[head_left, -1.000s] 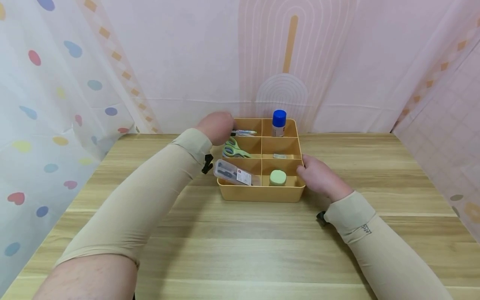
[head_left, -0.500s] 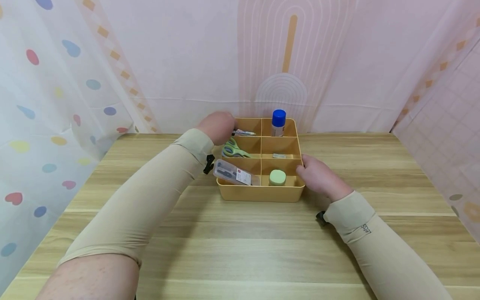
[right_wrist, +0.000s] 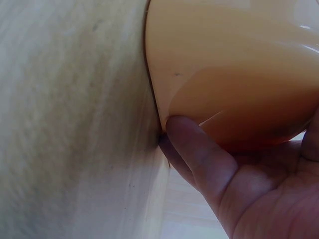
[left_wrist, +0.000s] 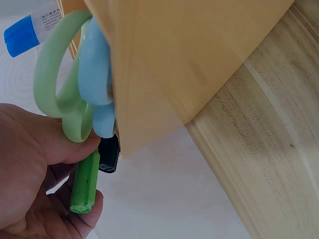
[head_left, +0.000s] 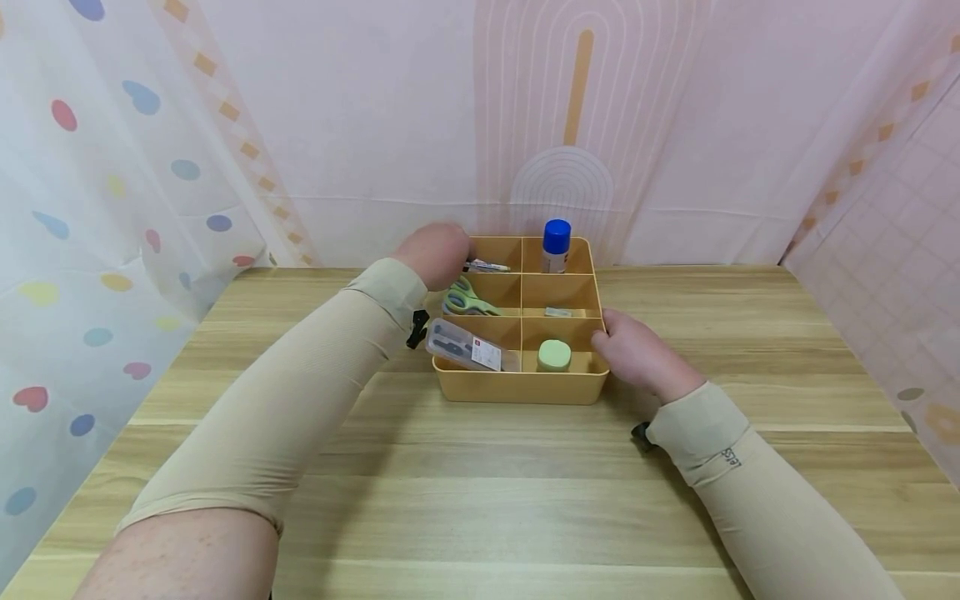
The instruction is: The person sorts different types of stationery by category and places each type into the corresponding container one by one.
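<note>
A tan storage box (head_left: 522,388) with several compartments stands on the table. At its back left corner my left hand (head_left: 435,254) pinches a green pen (left_wrist: 84,185) between thumb and fingers, beside the green and blue scissors handles (left_wrist: 55,64). A black end (left_wrist: 108,153) of another item pokes out behind the pen. In the head view the fingertips are hidden; pens (head_left: 487,267) lie in that back left compartment. My right hand (head_left: 637,350) grips the box's right side, thumb at the rim and fingers (right_wrist: 199,154) against the outer wall.
Inside the box are a glue stick with a blue cap (head_left: 557,242), a small clear item (head_left: 558,312), a pale green rounded object (head_left: 554,356) and a clear case (head_left: 468,345) leaning over the left rim. Wooden table (head_left: 480,500) lies in front; a patterned curtain (head_left: 360,125) hangs behind.
The pens in the back left compartment have shifted slightly beside my left hand. My right hand has stayed on the box.
</note>
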A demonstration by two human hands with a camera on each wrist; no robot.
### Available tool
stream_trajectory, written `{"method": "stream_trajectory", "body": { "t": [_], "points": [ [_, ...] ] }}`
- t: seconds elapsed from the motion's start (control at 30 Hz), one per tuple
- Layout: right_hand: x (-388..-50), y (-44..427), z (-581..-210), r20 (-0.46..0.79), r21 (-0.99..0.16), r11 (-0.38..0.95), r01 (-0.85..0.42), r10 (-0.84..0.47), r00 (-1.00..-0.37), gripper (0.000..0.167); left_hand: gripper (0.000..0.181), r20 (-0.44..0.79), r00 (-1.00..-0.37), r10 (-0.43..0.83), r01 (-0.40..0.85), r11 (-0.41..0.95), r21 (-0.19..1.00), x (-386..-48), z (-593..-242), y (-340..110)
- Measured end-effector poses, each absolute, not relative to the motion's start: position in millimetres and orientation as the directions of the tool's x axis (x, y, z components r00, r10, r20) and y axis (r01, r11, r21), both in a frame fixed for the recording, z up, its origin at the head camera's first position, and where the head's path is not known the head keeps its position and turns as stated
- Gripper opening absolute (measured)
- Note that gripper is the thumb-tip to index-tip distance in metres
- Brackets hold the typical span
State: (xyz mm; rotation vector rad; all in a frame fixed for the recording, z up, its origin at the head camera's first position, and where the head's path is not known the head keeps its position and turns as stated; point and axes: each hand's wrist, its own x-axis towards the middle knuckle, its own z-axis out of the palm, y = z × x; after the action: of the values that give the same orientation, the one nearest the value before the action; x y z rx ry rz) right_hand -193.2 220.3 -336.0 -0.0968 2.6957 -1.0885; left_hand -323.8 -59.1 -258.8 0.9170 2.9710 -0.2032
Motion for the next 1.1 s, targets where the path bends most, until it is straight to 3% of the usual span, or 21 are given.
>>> {"method": "stream_trajectory", "body": {
  "t": [0.83, 1.1],
  "points": [
    [-194.7, 220.2, -336.9, -0.206, -0.693, 0.72, 0.038, -0.148, -0.967, 0.057, 0.029, -0.009, -0.84, 0.542, 0.54, 0.836, -0.099, -321.6, -258.0, -60.9],
    [-195.1, 219.6, -336.5, -0.202, -0.691, 0.723, 0.031, -0.152, -0.968, 0.057, 0.025, -0.019, -0.855, 0.519, 0.519, 0.854, -0.027, -322.8, -260.3, -63.0]
  ]
}}
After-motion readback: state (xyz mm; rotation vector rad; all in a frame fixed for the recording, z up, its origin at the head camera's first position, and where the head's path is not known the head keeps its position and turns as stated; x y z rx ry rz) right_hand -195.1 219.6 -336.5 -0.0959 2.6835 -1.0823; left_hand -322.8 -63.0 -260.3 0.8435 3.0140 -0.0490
